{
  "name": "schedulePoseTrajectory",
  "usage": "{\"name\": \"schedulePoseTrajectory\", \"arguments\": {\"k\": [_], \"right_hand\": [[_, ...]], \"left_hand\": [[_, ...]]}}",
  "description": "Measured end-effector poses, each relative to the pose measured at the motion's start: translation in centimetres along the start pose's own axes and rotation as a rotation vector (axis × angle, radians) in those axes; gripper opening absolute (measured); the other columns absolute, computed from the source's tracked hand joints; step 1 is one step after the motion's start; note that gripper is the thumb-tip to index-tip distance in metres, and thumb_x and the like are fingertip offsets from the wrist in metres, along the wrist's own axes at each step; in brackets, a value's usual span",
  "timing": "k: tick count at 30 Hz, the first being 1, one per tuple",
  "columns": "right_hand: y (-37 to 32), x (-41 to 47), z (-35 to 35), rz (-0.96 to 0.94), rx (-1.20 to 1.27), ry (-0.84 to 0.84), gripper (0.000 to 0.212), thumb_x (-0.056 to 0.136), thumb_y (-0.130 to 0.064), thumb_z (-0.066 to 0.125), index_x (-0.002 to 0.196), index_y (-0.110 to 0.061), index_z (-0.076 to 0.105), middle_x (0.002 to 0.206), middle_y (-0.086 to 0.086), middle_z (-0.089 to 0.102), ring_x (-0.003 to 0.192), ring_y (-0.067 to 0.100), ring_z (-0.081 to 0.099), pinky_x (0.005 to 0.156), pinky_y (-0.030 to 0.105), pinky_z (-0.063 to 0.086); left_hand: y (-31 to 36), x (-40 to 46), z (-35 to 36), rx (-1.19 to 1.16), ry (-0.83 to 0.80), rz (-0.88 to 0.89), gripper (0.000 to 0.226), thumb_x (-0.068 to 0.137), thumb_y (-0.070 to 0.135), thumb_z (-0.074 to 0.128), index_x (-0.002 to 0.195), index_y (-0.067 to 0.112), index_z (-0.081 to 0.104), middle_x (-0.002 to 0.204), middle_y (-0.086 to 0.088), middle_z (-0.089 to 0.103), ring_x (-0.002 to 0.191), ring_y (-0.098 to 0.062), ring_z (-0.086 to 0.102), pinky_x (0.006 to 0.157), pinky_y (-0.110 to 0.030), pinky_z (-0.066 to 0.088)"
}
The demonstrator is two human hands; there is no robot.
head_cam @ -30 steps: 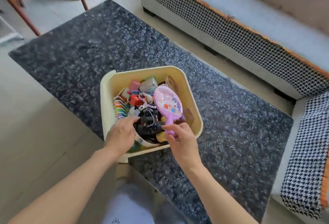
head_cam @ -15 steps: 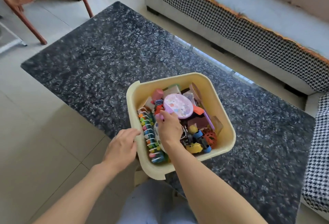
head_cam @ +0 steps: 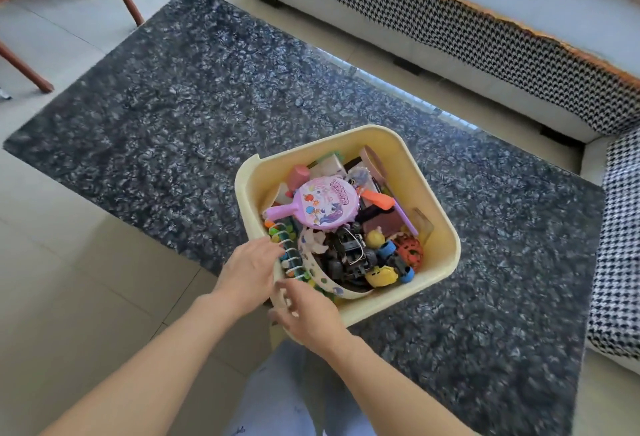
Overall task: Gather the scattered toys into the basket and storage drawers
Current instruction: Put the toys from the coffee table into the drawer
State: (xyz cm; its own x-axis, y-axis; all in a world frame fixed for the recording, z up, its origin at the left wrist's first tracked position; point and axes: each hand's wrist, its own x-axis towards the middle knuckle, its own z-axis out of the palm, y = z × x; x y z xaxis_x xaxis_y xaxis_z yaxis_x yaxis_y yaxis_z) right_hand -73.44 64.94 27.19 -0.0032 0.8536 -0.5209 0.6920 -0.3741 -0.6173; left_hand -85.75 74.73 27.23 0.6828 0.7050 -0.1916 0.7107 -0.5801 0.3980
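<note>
- The yellow basket (head_cam: 434, 193) sat on the dark speckled surface (head_cam: 194, 117), near its front edge, directly ahead of the person and within easy reach of both arms.
- It was packed with toys: a pink round paddle toy (head_cam: 323, 205) lay on top, its short handle pointing left toward the basket's left wall, with a black toy car (head_cam: 349, 255), an orange perforated ball (head_cam: 408, 250) and a yellow figure (head_cam: 381, 276) heaped below it.
- A row of coloured rings (head_cam: 287, 252) ran along the inner left wall, its long axis front to back.
- The left hand (head_cam: 249, 273) rested on the basket's near-left rim, fingers laid over the edge beside the rings; whether they curled under the lip could not be told.
- The right hand (head_cam: 308, 314) was at the basket's near corner, fingers spread and relaxed, touching or almost touching the rim and gripping no toy; motion blur hid the exact contact.
- Both hands met at the same near-left corner, so the basket's bulk lay forward and to the right of them, the far-right corner being the farthest point.
- No loose toys showed on the surface or the tiled floor (head_cam: 69, 262), so gathering into the basket looked finished or close to it.
- Lifting from one corner would likely tip the load; the next move probably called for the right hand to shift along the near rim toward the right side.
</note>
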Motion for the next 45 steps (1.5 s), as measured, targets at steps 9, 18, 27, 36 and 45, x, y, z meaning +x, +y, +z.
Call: {"name": "schedulePoseTrajectory", "arguments": {"k": [9,18,27,36,45], "right_hand": [[6.5,-6.2,0.1,-0.05,-0.325,0.074,0.048,0.064,-0.064,0.04,0.067,-0.025,0.068,0.066,-0.009,0.067,0.066,0.011,0.064,0.056,0.019,0.042],[15.5,-12.8,-4.4,0.051,-0.349,0.174,0.022,0.072,-0.006,0.06,0.057,-0.021,0.058,0.054,-0.009,0.058,0.058,0.011,0.058,0.112,0.018,0.003],[16.5,-15.0,-7.4,0.25,0.097,0.154,0.023,0.093,-0.016,0.05,0.11,-0.019,0.065,0.109,-0.005,0.066,0.102,0.013,0.058,0.087,0.024,0.044],[15.2,-13.5,-6.7,0.389,0.104,0.202,0.025,0.091,-0.015,0.049,0.11,-0.018,0.065,0.113,-0.002,0.067,0.108,0.018,0.058,0.096,0.031,0.044],[13.7,-12.4,-5.9,0.373,0.132,0.745,0.033,0.086,0.006,0.049,0.118,0.0,0.057,0.114,0.015,0.051,0.108,0.027,0.05,0.087,0.025,0.037]], "left_hand": [[3.9,-3.8,2.3,0.131,-0.001,0.102,0.031,0.048,-0.001,0.073,0.073,0.017,0.07,0.078,0.004,0.068,0.077,-0.023,0.066,0.062,-0.03,0.051],[13.0,-7.1,7.0,0.091,-0.132,0.08,0.021,0.058,0.004,0.047,0.06,0.018,0.062,0.053,0.003,0.059,0.052,-0.023,0.055,0.06,-0.038,0.055],[12.5,-6.5,7.7,0.269,-0.114,0.07,0.048,0.035,0.008,0.082,0.081,0.019,0.073,0.091,-0.002,0.068,0.087,-0.026,0.068,0.079,-0.046,0.053],[9.6,-3.3,4.0,0.517,-0.475,-0.045,0.073,0.092,0.02,0.041,0.149,0.03,-0.004,0.157,-0.001,-0.014,0.145,-0.021,-0.005,0.114,-0.051,-0.001],[8.3,-3.0,2.1,-0.036,0.117,-0.298,0.055,0.083,0.0,0.05,0.137,0.012,0.042,0.152,-0.012,0.024,0.141,-0.027,0.019,0.114,-0.047,0.009]]}}
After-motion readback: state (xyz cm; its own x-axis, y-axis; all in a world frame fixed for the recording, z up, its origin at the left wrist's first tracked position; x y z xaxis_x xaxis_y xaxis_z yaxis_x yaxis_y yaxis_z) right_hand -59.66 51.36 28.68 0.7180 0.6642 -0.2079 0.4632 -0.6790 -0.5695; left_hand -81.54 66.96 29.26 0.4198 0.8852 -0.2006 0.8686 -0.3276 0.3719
